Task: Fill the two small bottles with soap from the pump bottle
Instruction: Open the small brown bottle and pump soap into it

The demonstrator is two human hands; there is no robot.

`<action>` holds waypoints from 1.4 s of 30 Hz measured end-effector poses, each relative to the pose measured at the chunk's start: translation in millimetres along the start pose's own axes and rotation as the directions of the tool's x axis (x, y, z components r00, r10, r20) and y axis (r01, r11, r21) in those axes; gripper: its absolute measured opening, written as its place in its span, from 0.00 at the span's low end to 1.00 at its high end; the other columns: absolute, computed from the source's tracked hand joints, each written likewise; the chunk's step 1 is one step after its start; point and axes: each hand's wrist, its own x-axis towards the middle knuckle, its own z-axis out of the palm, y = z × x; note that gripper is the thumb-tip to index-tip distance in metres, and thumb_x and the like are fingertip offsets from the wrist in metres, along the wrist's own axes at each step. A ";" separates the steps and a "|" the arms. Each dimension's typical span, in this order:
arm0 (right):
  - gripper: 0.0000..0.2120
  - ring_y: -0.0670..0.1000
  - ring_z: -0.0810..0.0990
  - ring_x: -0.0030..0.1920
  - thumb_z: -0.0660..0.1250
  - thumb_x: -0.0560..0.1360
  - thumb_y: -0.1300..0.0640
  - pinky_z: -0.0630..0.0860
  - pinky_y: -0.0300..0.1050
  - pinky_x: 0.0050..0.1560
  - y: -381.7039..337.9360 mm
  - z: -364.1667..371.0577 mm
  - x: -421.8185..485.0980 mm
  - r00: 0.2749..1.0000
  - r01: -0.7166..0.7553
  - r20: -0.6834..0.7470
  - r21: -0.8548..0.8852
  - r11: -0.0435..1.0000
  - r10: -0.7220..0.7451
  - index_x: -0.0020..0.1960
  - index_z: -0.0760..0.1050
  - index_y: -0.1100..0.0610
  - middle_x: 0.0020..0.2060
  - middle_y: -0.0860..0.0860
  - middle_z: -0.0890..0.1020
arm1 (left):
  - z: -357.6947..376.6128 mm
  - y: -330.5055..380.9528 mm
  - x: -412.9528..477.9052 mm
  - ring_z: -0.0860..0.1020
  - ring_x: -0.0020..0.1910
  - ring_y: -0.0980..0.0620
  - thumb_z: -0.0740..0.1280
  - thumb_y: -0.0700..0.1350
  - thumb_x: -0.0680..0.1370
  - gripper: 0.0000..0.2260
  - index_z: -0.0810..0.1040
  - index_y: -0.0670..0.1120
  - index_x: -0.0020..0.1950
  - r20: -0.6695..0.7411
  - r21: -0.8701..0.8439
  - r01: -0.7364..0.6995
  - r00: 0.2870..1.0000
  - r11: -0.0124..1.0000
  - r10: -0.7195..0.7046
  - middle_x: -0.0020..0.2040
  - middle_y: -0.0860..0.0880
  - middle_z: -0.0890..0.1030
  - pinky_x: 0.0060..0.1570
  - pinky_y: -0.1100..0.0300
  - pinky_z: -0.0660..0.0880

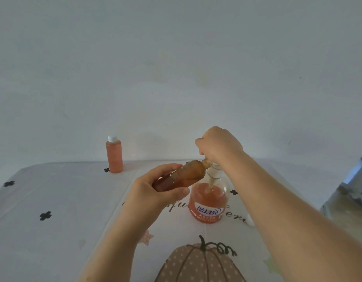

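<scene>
small bottle point(183, 175) tilted in our left hand point(155, 194) grip, mouth to spout to catch soap; right hand point(219, 145) grip curls over pump bottle point(208, 202) head, we judge pressing.

Patterned table point(64, 241), capped small bottle point(114, 157), pump bottle point(206, 200)

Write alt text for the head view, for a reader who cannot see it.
The left hand holds a tilted, uncapped small bottle of orange soap with its neck at the spout of the pump bottle, while the right hand curls over the pump's top. A second small bottle, full and white-capped, stands at the back left of the patterned table.
</scene>
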 end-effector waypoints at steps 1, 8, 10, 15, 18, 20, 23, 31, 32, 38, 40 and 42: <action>0.11 0.55 0.75 0.35 0.61 0.75 0.59 0.67 0.41 0.34 -0.5 -1.7 -0.4 1.000 0.006 -0.009 0.000 1.000 -0.006 0.49 0.81 0.61 0.44 0.55 0.86 | 0.0 0.3 -0.1 0.83 0.39 0.55 0.79 0.37 0.67 0.20 0.83 0.54 0.54 -0.005 0.000 -0.005 1.000 1.000 0.005 0.44 0.54 0.86 0.40 0.62 0.79; 0.07 0.54 0.73 0.33 0.61 0.75 0.59 0.64 0.41 0.33 -2.9 -7.0 -2.6 0.999 0.026 -0.027 -0.015 1.000 -0.027 0.39 0.74 0.57 0.37 0.53 0.80 | -2.4 0.8 0.9 0.83 0.38 0.56 0.78 0.35 0.66 0.20 0.83 0.52 0.54 0.008 -0.036 -0.004 1.000 0.999 0.004 0.44 0.52 0.86 0.39 0.64 0.77; 0.07 0.54 0.73 0.33 0.61 0.75 0.59 0.64 0.40 0.33 -2.9 -7.6 -3.0 0.999 0.025 -0.028 -0.018 1.000 -0.025 0.39 0.74 0.57 0.37 0.53 0.81 | -2.3 0.9 0.8 0.83 0.38 0.56 0.78 0.35 0.67 0.20 0.84 0.52 0.54 0.010 -0.030 -0.004 1.000 1.000 0.005 0.44 0.52 0.86 0.39 0.64 0.77; 0.07 0.53 0.70 0.30 0.61 0.75 0.59 0.63 0.40 0.31 -4.2 -8.5 -3.6 0.999 0.022 -0.025 -0.042 0.999 -0.023 0.38 0.72 0.57 0.34 0.52 0.77 | -3.5 -0.1 1.8 0.84 0.39 0.55 0.78 0.36 0.67 0.19 0.84 0.53 0.53 0.004 -0.027 -0.008 1.000 1.000 0.008 0.44 0.52 0.86 0.40 0.62 0.79; 0.07 0.53 0.70 0.30 0.61 0.75 0.59 0.63 0.40 0.31 -4.9 -8.2 -3.5 0.999 0.023 -0.031 -0.056 0.998 -0.025 0.39 0.73 0.57 0.33 0.51 0.76 | -2.7 0.5 1.5 0.83 0.38 0.55 0.78 0.36 0.67 0.19 0.84 0.53 0.53 0.007 -0.036 -0.015 1.000 0.999 0.016 0.44 0.52 0.86 0.40 0.62 0.79; 0.07 0.53 0.72 0.31 0.61 0.75 0.59 0.64 0.40 0.32 -5.4 -8.1 -3.5 0.999 0.025 -0.032 -0.061 0.998 -0.027 0.40 0.75 0.57 0.34 0.52 0.78 | -2.1 0.1 1.6 0.83 0.38 0.55 0.78 0.35 0.67 0.19 0.84 0.53 0.53 0.011 -0.043 -0.020 1.000 0.999 0.021 0.44 0.51 0.86 0.40 0.62 0.78; 0.08 0.54 0.74 0.33 0.61 0.75 0.59 0.64 0.40 0.32 -4.9 -6.3 -2.8 0.999 0.030 -0.034 -0.066 0.997 -0.032 0.42 0.77 0.58 0.37 0.53 0.80 | -2.0 -0.8 2.4 0.83 0.39 0.55 0.78 0.36 0.67 0.18 0.84 0.53 0.52 0.020 -0.040 -0.025 0.999 0.999 0.025 0.45 0.51 0.86 0.42 0.59 0.79; 0.12 0.54 0.78 0.38 0.61 0.75 0.58 0.67 0.41 0.34 -3.1 4.1 2.3 1.000 -0.006 0.025 -0.086 0.996 0.008 0.48 0.82 0.58 0.44 0.53 0.85 | -4.3 -7.8 6.4 0.84 0.45 0.56 0.79 0.39 0.66 0.19 0.83 0.55 0.54 0.018 0.042 -0.013 1.000 0.999 0.012 0.47 0.55 0.86 0.45 0.62 0.79; 0.12 0.54 0.78 0.38 0.61 0.74 0.58 0.67 0.41 0.34 -2.4 4.5 2.6 1.000 -0.007 0.027 -0.085 0.996 0.009 0.48 0.82 0.58 0.44 0.53 0.85 | -3.7 -8.0 6.6 0.84 0.45 0.57 0.79 0.39 0.66 0.19 0.83 0.55 0.54 0.019 0.052 -0.015 1.000 0.999 0.014 0.47 0.55 0.86 0.44 0.63 0.78; 0.11 0.55 0.78 0.38 0.61 0.75 0.58 0.67 0.41 0.34 -1.2 3.8 0.6 1.000 -0.017 0.024 -0.041 0.999 0.018 0.49 0.82 0.59 0.44 0.53 0.85 | -0.9 -6.4 3.7 0.84 0.42 0.56 0.77 0.38 0.69 0.20 0.82 0.57 0.55 0.016 0.111 -0.033 0.999 0.993 0.031 0.45 0.58 0.85 0.39 0.65 0.79; 0.11 0.55 0.77 0.37 0.61 0.74 0.59 0.67 0.40 0.34 -0.9 2.6 -0.5 1.000 -0.017 0.016 -0.035 0.999 0.017 0.48 0.82 0.59 0.44 0.54 0.85 | 2.3 -5.3 2.0 0.83 0.41 0.53 0.77 0.37 0.69 0.20 0.82 0.57 0.55 0.016 0.127 -0.044 0.999 0.991 0.042 0.44 0.57 0.85 0.39 0.61 0.80; 0.09 0.55 0.76 0.35 0.61 0.74 0.59 0.66 0.41 0.34 -1.4 0.9 -1.1 1.000 -0.010 0.014 -0.039 0.999 0.010 0.46 0.80 0.60 0.41 0.54 0.84 | 4.5 -4.3 0.5 0.83 0.40 0.56 0.77 0.37 0.68 0.19 0.82 0.56 0.54 0.023 0.112 -0.054 0.998 0.992 0.052 0.43 0.58 0.85 0.36 0.66 0.79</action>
